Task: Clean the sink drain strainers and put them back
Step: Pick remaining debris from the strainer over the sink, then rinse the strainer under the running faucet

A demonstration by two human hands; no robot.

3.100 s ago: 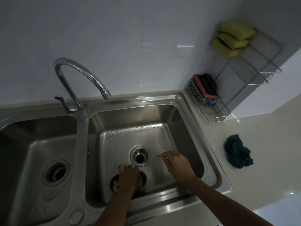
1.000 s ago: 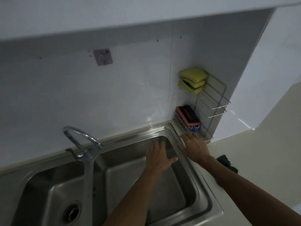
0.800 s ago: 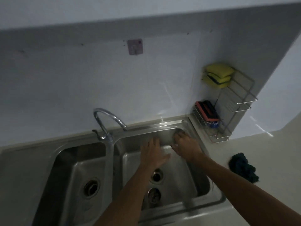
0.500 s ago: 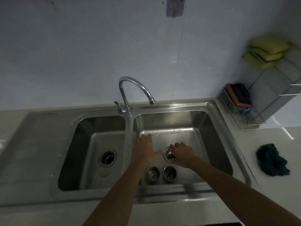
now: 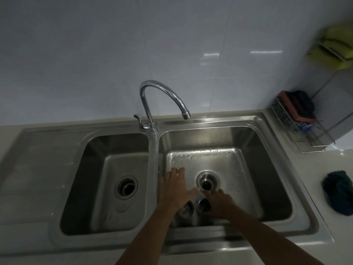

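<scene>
From the head view, both hands reach into the right basin (image 5: 271, 169) of the steel double sink. The left hand (image 5: 174, 190) lies flat, fingers spread wide, its grip open and empty, the thumb pointing toward the right drain (image 5: 207, 182). The right hand (image 5: 219, 204) sits just below that drain with fingers curled at its rim; whether its grip pinches anything I cannot tell. Two strainers lie on the basin floor between the wrists: one (image 5: 186, 207) partly under the left hand, the other (image 5: 204, 204) beside the right. The left drain (image 5: 126, 187) stands open. A dark cloth (image 5: 339, 194) rests on the worktop (image 5: 324, 163).
</scene>
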